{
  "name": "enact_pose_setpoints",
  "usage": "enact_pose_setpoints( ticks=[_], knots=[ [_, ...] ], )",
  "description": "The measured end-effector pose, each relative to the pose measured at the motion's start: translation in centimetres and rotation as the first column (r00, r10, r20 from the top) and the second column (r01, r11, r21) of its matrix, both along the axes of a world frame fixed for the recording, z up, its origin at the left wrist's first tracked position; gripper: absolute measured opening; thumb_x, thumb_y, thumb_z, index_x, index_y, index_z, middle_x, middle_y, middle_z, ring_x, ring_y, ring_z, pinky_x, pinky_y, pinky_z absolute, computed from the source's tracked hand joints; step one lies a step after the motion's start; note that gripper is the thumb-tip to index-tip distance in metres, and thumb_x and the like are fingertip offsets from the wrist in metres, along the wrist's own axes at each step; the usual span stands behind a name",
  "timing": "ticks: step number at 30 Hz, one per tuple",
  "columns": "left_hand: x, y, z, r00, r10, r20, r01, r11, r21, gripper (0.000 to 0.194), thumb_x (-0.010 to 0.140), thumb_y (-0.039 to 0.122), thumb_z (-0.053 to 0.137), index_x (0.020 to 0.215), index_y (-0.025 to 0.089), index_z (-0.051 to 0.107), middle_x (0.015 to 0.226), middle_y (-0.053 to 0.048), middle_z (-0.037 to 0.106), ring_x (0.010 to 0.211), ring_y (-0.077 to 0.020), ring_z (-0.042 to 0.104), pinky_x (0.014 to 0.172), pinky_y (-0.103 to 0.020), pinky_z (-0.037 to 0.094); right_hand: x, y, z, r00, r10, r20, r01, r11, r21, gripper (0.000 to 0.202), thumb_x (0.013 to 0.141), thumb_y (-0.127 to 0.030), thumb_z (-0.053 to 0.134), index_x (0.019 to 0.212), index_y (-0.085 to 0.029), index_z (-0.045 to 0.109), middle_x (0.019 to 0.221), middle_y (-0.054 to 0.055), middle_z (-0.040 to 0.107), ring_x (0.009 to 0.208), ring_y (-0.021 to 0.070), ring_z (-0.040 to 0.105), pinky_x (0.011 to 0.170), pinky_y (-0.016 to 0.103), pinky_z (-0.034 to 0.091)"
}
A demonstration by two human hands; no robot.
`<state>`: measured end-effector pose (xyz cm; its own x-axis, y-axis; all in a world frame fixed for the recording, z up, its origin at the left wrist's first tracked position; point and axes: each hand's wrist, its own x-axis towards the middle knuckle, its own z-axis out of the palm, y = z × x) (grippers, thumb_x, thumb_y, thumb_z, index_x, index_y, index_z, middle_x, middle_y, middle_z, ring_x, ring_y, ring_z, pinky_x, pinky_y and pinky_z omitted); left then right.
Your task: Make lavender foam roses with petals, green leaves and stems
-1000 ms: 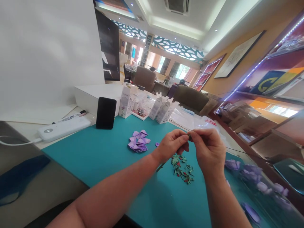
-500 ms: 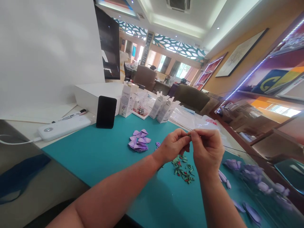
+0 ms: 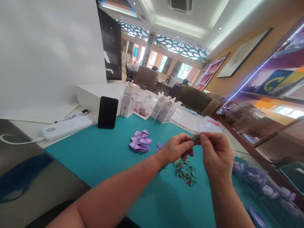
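Between my two hands, above the teal mat (image 3: 95, 158), is a small green plastic piece (image 3: 196, 138), perhaps a leaf or stem part. My left hand (image 3: 179, 146) pinches its left end between thumb and fingers. The thumb and fingers of my right hand (image 3: 216, 152) close on its other end. Below them lies a loose pile of green parts (image 3: 184, 174) with red bits among them. Left of my left wrist are small purple round pieces (image 3: 159, 145), partly covered by the wrist. A heap of purple petals (image 3: 140, 142) rests farther left.
A black phone-like slab (image 3: 107, 112) stands upright at the mat's back edge, near a white power bank (image 3: 66, 126). White cartons (image 3: 163, 109) and a small tray (image 3: 142, 113) stand at the back. Purple flowers (image 3: 258, 177) lie at the right.
My right hand has moved a little to the right, widening the gap between my hands. More of the green piece now shows between the fingers.
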<state>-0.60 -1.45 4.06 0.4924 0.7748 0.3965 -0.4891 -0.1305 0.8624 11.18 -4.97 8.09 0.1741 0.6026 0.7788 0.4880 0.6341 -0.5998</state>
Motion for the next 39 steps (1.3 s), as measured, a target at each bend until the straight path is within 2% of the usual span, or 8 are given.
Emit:
enact_pose_setpoints(
  ticks=[6, 13, 18, 24, 29, 33, 36, 39],
  knots=[
    [0.4, 0.0, -0.3, 0.993, 0.048, -0.107, -0.045, 0.999, 0.031, 0.019, 0.081, 0.034, 0.055, 0.086, 0.016, 0.052, 0.058, 0.004, 0.051, 0.05, -0.0067, 0.044, 0.048, -0.02, 0.035, 2.1, -0.1, -1.0, 0.995, -0.041, -0.095, 0.03, 0.993, -0.111, 0.012, 0.074, -0.028, 0.068, 0.081, -0.02, 0.063, 0.072, 0.001, 0.068, 0.064, 0.0159, 0.065, 0.061, 0.033, 0.054],
    [0.5, 0.3, -0.8, 0.922, 0.151, -0.356, -0.1, 0.982, 0.158, 0.011, 0.082, 0.028, 0.05, 0.079, 0.017, 0.052, 0.059, 0.004, 0.05, 0.053, -0.0082, 0.045, 0.051, -0.02, 0.036, 3.8, 0.9, -3.7, 0.969, 0.011, -0.247, -0.062, 0.978, -0.197, 0.015, 0.069, -0.029, 0.073, 0.075, -0.018, 0.064, 0.068, 0.001, 0.069, 0.059, 0.0143, 0.063, 0.058, 0.03, 0.051],
    [0.7, 1.0, -1.5, 0.806, 0.265, -0.53, -0.146, 0.956, 0.255, 0.01, 0.079, 0.026, 0.048, 0.074, 0.018, 0.052, 0.06, 0.003, 0.054, 0.056, -0.0105, 0.048, 0.051, -0.021, 0.035, 4.8, 1.8, -6.2, 0.954, 0.044, -0.296, -0.13, 0.952, -0.279, 0.02, 0.069, -0.033, 0.073, 0.075, -0.017, 0.062, 0.067, 0.002, 0.07, 0.058, 0.0155, 0.063, 0.056, 0.031, 0.052],
    [1.1, 1.9, -2.5, 0.637, 0.235, -0.734, -0.052, 0.963, 0.263, 0.017, 0.073, 0.019, 0.047, 0.086, 0.018, 0.057, 0.068, 0.001, 0.064, 0.062, -0.0136, 0.054, 0.053, -0.022, 0.037, 6.2, 2.2, -9.4, 0.953, 0.083, -0.292, -0.223, 0.844, -0.488, 0.028, 0.066, -0.042, 0.074, 0.071, -0.017, 0.061, 0.065, 0.003, 0.068, 0.06, 0.0174, 0.063, 0.058, 0.032, 0.052],
    [1.6, 2.4, -3.3, 0.578, 0.185, -0.794, 0.037, 0.967, 0.252, 0.021, 0.077, 0.024, 0.043, 0.091, 0.018, 0.057, 0.075, -0.001, 0.065, 0.07, -0.015, 0.057, 0.06, -0.023, 0.042, 7.0, 2.2, -9.3, 0.955, 0.094, -0.283, -0.25, 0.768, -0.589, 0.035, 0.068, -0.052, 0.067, 0.078, -0.018, 0.064, 0.067, 0.003, 0.067, 0.065, 0.0177, 0.061, 0.058, 0.029, 0.048],
    [2.1, 2.3, -3.6, 0.554, 0.173, -0.815, 0.058, 0.968, 0.244, 0.02, 0.076, 0.024, 0.042, 0.089, 0.018, 0.056, 0.074, 0.0, 0.063, 0.07, -0.0148, 0.056, 0.061, -0.023, 0.041, 7.6, 2.2, -8.8, 0.974, 0.125, -0.187, -0.22, 0.713, -0.666, 0.031, 0.068, -0.049, 0.064, 0.07, -0.018, 0.063, 0.06, 0.0, 0.06, 0.058, 0.0142, 0.053, 0.053, 0.026, 0.042],
    [2.4, 2.0, -3.1, 0.519, 0.176, -0.836, 0.079, 0.964, 0.252, 0.017, 0.078, 0.026, 0.042, 0.086, 0.019, 0.056, 0.072, 0.001, 0.062, 0.068, -0.0138, 0.056, 0.06, -0.023, 0.041, 7.8, 2.2, -8.7, 0.981, 0.132, -0.14, -0.193, 0.703, -0.685, 0.026, 0.067, -0.045, 0.062, 0.066, -0.018, 0.06, 0.056, -0.002, 0.055, 0.054, 0.012, 0.046, 0.05, 0.025, 0.037],
    [2.6, 1.8, -2.2, 0.448, 0.235, -0.862, 0.101, 0.945, 0.31, 0.017, 0.08, 0.03, 0.042, 0.078, 0.018, 0.055, 0.066, 0.001, 0.059, 0.064, -0.0135, 0.053, 0.058, -0.023, 0.039, 7.8, 2.1, -8.7, 0.987, 0.145, -0.072, -0.155, 0.721, -0.675, 0.025, 0.069, -0.044, 0.059, 0.063, -0.019, 0.058, 0.054, -0.003, 0.053, 0.053, 0.0115, 0.042, 0.05, 0.025, 0.034]
  ],
)
